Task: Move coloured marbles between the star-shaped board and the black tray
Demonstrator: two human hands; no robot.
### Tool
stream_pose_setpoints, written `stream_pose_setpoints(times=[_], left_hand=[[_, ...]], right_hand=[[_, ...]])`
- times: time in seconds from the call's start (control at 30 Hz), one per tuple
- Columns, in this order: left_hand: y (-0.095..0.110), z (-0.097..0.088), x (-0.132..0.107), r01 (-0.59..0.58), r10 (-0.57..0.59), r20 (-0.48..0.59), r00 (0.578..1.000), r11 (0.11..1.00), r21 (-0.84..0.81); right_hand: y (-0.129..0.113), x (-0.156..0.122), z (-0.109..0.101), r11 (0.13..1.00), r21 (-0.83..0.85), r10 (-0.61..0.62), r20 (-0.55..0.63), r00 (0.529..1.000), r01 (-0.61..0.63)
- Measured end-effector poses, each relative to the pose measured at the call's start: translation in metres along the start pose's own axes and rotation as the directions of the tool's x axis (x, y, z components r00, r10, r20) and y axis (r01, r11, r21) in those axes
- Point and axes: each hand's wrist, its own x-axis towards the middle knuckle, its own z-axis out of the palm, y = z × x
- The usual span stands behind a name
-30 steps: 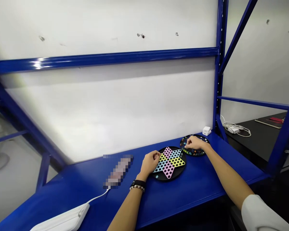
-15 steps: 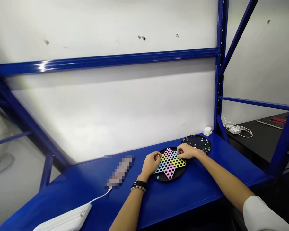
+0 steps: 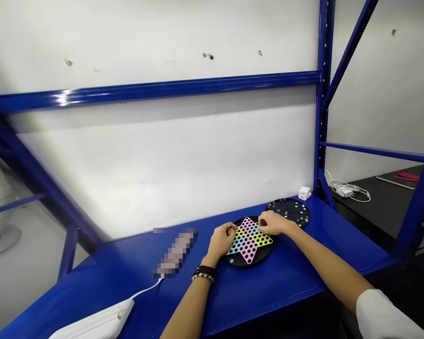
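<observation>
A star-shaped Chinese checkers board, with pink, yellow and light blue points full of dark holes, lies on a round black tray. My left hand is closed, its thumb and forefinger at the board's left yellow point. My right hand is curled over the upper right blue point, fingertips pressed together and partly covering it. Whatever those fingertips may hold is too small to make out. A light blue dot shows on the tray's lower left.
Behind my right hand lies a second round black tray with small coloured pieces. A white charger stands near the blue post. On the left of the blue table, a white power bank connects by cable to a blurred-out object.
My right hand has shifted slightly left over the blue point. My left hand and the board look the same.
</observation>
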Motion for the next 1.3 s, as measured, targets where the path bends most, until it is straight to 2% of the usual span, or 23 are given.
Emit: stream_pose_setpoints(times=[0.1, 0.17, 0.23, 0.3, 0.33, 0.43, 0.47, 0.53, 0.7, 0.93, 1.03, 1.1, 1.13, 1.2, 1.3], left_hand=[[0.0, 0.0, 0.0, -0.007, 0.008, 0.003, 1.0, 1.0, -0.006], [0.0, 0.0, 0.0, -0.005, 0.005, 0.002, 1.0, 1.0, -0.004], [-0.001, 0.001, 0.0, -0.004, 0.004, -0.001, 1.0, 1.0, 0.0], [-0.001, 0.001, 0.0, -0.007, 0.007, 0.0, 1.0, 1.0, 0.002], [-0.001, 0.001, 0.0, -0.006, 0.006, 0.0, 1.0, 1.0, 0.0], [0.0, 0.001, 0.0, 0.007, -0.007, 0.002, 1.0, 1.0, -0.008], [0.0, 0.001, 0.0, 0.011, -0.011, 0.004, 1.0, 1.0, -0.008], [0.0, 0.001, 0.0, 0.008, -0.008, 0.009, 1.0, 1.0, -0.005], [-0.001, 0.001, 0.001, -0.008, 0.008, 0.019, 1.0, 1.0, 0.002], [-0.002, 0.003, 0.001, -0.005, 0.005, 0.021, 1.0, 1.0, 0.001], [-0.002, 0.003, 0.001, -0.003, 0.003, 0.021, 1.0, 1.0, -0.001], [-0.001, 0.002, 0.001, -0.005, 0.005, 0.022, 1.0, 1.0, 0.002], [0.0, 0.002, 0.0, -0.007, 0.007, 0.022, 1.0, 1.0, 0.004], [0.001, 0.001, 0.0, -0.013, 0.013, 0.023, 1.0, 1.0, 0.006], [0.001, 0.0, 0.0, -0.024, 0.024, 0.021, 0.999, 1.0, 0.004]], right_hand=[[0.0, 0.002, -0.007, 1.0, 0.018, 0.004, -0.035, 0.999, -0.003], [0.005, 0.002, -0.018, 1.0, 0.015, 0.028, -0.117, 0.993, -0.027], [0.019, -0.002, -0.033, 0.994, -0.004, 0.108, -0.218, 0.97, -0.111], [0.043, -0.009, -0.05, 0.966, -0.032, 0.237, -0.287, 0.928, -0.257], [0.057, -0.015, -0.057, 0.94, -0.031, 0.32, -0.264, 0.91, -0.34], [0.101, -0.033, -0.074, 0.868, 0.013, 0.496, 0.012, 0.868, -0.496], [0.113, -0.039, -0.076, 0.843, 0.042, 0.527, 0.136, 0.839, -0.537], [0.128, -0.047, -0.078, 0.802, 0.098, 0.553, 0.251, 0.795, -0.589], [0.131, -0.051, -0.076, 0.76, 0.189, 0.55, 0.325, 0.77, -0.622], [0.126, -0.047, -0.073, 0.798, 0.132, 0.53, 0.313, 0.788, -0.588], [0.13, -0.045, -0.072, 0.84, 0.144, 0.49, 0.213, 0.845, -0.523], [0.134, -0.043, -0.072, 0.873, 0.163, 0.456, 0.06, 0.888, -0.459], [0.137, -0.043, -0.072, 0.885, 0.169, 0.444, -0.034, 0.895, -0.433], [0.144, -0.041, -0.071, 0.899, 0.168, 0.434, -0.209, 0.876, -0.405], [0.158, -0.041, -0.065, 0.889, 0.156, 0.457, -0.354, 0.816, -0.431]])
